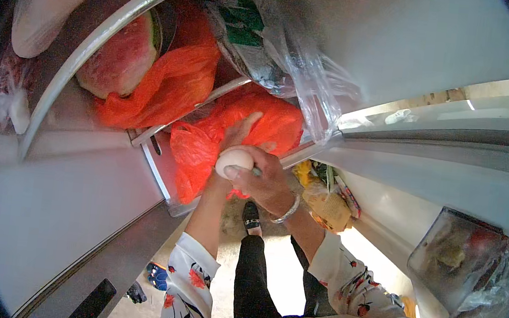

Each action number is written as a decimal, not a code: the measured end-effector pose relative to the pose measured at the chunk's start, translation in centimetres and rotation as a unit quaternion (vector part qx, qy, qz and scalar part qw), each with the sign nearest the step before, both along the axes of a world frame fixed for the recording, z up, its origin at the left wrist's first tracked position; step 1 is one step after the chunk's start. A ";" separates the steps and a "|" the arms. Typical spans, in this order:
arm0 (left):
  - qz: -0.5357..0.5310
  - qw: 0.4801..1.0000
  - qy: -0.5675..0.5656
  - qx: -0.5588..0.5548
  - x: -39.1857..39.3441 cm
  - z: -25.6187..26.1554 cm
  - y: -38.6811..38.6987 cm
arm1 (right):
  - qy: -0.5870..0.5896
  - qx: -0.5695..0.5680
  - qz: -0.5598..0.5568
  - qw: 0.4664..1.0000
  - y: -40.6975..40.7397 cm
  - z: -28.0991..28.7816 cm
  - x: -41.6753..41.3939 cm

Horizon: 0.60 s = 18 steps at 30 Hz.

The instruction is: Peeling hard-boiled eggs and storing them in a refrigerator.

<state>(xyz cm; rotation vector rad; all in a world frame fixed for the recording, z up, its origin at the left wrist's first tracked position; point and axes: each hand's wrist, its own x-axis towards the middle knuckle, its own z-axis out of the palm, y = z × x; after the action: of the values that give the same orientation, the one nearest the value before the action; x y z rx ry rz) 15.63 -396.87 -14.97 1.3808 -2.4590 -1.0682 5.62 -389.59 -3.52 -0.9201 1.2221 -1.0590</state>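
A pale egg (pixel 234 161) is in my right hand (pixel 265 179), with the thumb across its front. A small greenish-grey rounded surface shows beside the thumb; what it is cannot be made out. Behind the egg, my left hand (pixel 238 131) reaches against a red plastic bag (pixel 264 113) in a lower drawer of an open refrigerator. The egg and my right hand cover part of the left one, and the bag's folds hide some of its fingers. What the bag contains is hidden.
A cut watermelon (pixel 123 59) and another red bag (pixel 174 85) sit on the shelf above. Clear plastic bags (pixel 309 81) hang over the drawer's right side. The open door (pixel 396 183) at right holds packets (pixel 326 204) and a clear container (pixel 448 258). Shoes (pixel 157 275) lie on the floor.
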 end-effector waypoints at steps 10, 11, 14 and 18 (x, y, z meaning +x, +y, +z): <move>0.073 0.966 -0.239 0.067 3.0 1.0 0.2 | -0.093 0.058 -0.159 0.981 4.2 1.4 -6.7; 0.178 0.983 -0.002 0.042 4.4 -1.1 0.0 | -0.099 0.049 -0.152 0.982 4.3 1.5 -6.7; 0.306 0.891 0.319 0.100 1.9 0.6 -1.4 | -0.052 0.025 -0.140 0.988 4.4 0.6 -7.9; 0.388 0.827 0.337 0.227 0.0 6.2 -2.0 | 0.016 0.004 -0.147 0.989 3.3 1.1 -7.2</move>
<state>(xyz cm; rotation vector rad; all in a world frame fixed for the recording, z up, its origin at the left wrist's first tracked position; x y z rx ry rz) 15.62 -398.88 -8.81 1.5184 -1.0169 -1.5650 -1.56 -386.31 -2.42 -0.7667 1.4179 -1.2737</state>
